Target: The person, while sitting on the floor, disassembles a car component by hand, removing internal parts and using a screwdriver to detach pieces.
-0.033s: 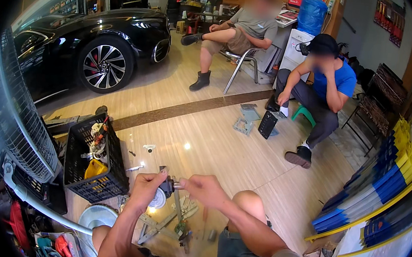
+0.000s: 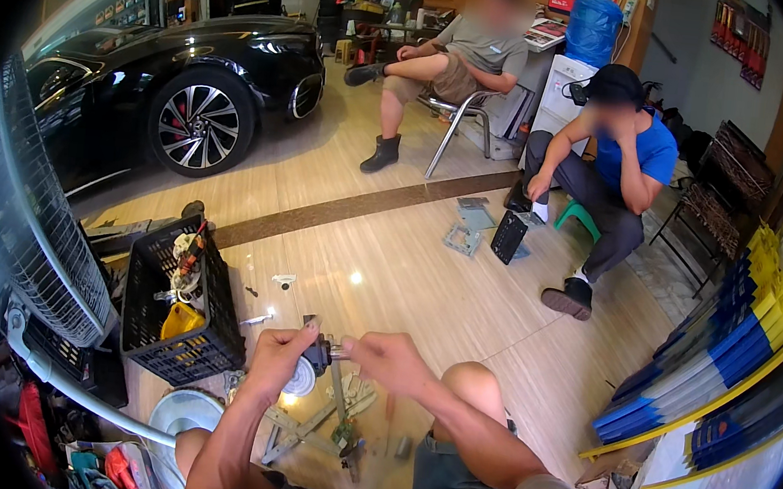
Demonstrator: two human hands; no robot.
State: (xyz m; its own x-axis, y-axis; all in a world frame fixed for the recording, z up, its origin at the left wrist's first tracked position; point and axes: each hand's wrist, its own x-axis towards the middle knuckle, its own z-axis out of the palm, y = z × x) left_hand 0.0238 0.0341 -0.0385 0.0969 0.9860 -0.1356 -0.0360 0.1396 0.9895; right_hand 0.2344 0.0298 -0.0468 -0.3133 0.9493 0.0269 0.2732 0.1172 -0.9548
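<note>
My left hand (image 2: 279,354) is closed on a dark mechanical part (image 2: 319,353), with a pale round disc (image 2: 300,380) beneath it. My right hand (image 2: 386,359) pinches short metal pieces (image 2: 337,352) at the part's right side. A metal bar runs down from there toward a jointed metal frame (image 2: 317,433) lying on the floor between my legs, with small loose pieces nearby.
A black crate of tools (image 2: 138,333) and a fan (image 2: 48,193) stand left, with a basin (image 2: 178,408) below. A black car (image 2: 92,121), two seated people (image 2: 642,156), metal plates (image 2: 461,239) and a blue-yellow rack (image 2: 672,366) surround me.
</note>
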